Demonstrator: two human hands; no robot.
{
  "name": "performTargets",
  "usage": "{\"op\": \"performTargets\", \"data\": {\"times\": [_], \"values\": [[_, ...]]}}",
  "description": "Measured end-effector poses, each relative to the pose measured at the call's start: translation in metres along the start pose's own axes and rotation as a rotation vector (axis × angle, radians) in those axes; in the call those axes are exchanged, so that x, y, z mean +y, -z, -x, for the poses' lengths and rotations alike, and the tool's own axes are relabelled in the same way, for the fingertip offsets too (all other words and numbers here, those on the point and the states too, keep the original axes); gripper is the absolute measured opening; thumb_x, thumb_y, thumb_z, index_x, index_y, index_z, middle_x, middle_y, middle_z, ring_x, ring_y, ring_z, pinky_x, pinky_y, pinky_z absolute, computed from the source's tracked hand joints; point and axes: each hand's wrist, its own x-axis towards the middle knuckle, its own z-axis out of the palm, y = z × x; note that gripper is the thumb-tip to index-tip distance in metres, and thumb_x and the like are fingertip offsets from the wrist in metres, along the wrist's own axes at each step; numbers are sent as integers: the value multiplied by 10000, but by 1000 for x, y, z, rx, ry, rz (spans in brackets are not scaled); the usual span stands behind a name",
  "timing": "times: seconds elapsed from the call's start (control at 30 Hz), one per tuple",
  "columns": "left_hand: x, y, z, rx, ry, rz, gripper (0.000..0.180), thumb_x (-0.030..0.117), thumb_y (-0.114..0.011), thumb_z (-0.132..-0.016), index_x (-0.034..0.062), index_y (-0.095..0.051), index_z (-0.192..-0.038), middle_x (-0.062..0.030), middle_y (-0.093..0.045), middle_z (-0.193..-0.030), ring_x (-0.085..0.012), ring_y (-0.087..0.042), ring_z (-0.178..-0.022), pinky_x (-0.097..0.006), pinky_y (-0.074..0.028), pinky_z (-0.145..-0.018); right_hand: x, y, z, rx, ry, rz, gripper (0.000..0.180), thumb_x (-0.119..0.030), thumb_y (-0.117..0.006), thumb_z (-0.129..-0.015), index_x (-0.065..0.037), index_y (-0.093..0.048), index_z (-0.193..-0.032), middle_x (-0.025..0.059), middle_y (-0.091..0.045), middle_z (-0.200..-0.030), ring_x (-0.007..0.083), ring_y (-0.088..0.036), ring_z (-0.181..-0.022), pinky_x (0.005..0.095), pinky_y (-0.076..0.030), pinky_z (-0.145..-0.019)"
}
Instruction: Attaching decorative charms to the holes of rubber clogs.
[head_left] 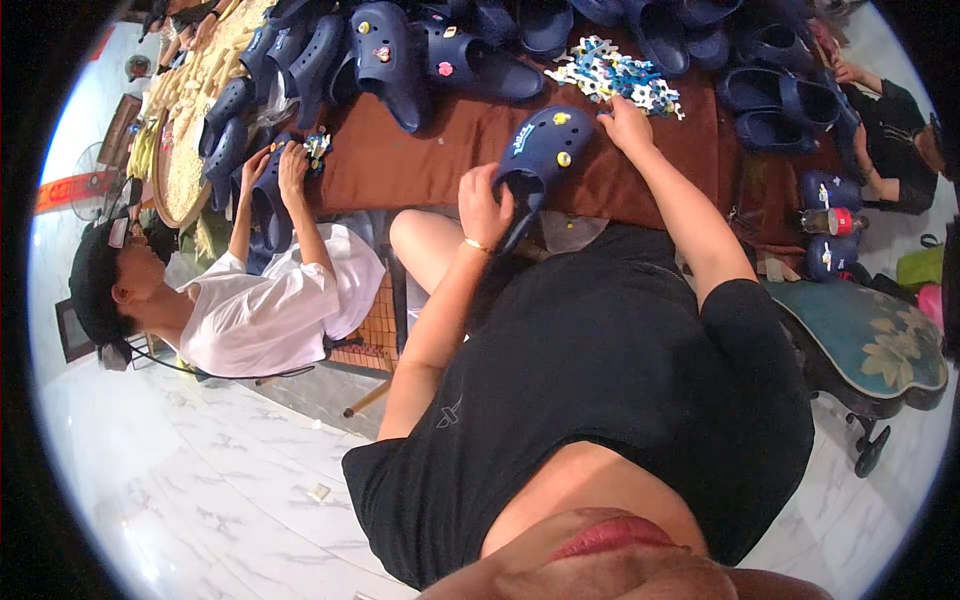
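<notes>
Navy clog (545, 150) lies at the near edge of the brown-covered surface (400, 160), toe pointing away from the person, with small coloured charms already seated in its upper. The left hand (485, 205) is closed on the heel end of the clog, its grip wrapped over the rim, wrist bent and forearm rising from the lower frame. The right hand (625, 122) reaches past the clog to the pile of pale charms (615, 75); fingers curl down on the near edge of the pile, but whether a charm is pinched cannot be told. For a clean fit, the heel hold should keep the clog steady and its upper facing up while a single charm is picked. A seated co-worker (260, 300) handles another clog at the left.
</notes>
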Motion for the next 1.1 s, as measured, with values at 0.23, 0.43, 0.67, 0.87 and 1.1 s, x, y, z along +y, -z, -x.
{"op": "performTargets", "data": {"times": [0.23, 0.43, 0.67, 0.87, 1.1], "values": [[-12, -22, 11, -351, -79, 215, 189, 29, -518, -729, 23, -538, -917, -155, -548, -841, -336, -537, -796, -385, -438, -692, -6, -8, -14, -76, 54, 136, 245, -218, -576, -754, -34, -569, -915, 164, -586, -871, 325, -566, -824, 414, -457, -713], [-17, -54, -8, -597, -8, 111, 314, 66, -499, -740, 39, -531, -1052, -188, -535, -1031, -369, -509, -932, -399, -410, -822, -3, -4, -1, -77, -29, -548, 172, -192, -563, -762, -56, -623, -850, 89, -612, -703, 202, -593, -624, 313, -466, -572], [-52, -104, 6, -582, 50, 79, 288, 182, -543, -707, 9, -593, -933, -233, -561, -956, -370, -546, -873, -419, -428, -789, -34, 5, 13, -324, -36, -714, 146, -168, -599, -739, -31, -605, -787, 46, -598, -650, 91, -527, -501, 243, -428, -490], [-36, -88, -1, -734, 190, 20, 267, 208, -546, -703, -2, -609, -854, -249, -569, -875, -365, -561, -818, -431, -434, -756, -31, 6, -7, -376, 72, -387, 206, -241, -637, -705, -48, -567, -720, 88, -597, -662, 194, -569, -600, 326, -435, -565], [-29, -80, -6, -714, 159, 49, 254, 202, -530, -708, -11, -604, -825, -240, -577, -831, -372, -568, -759, -443, -440, -719, -53, 19, -10, -383, 265, 5, 216, -265, -610, -730, -66, -532, -757, 107, -600, -686, 263, -581, -660, 363, -436, -578]]}}
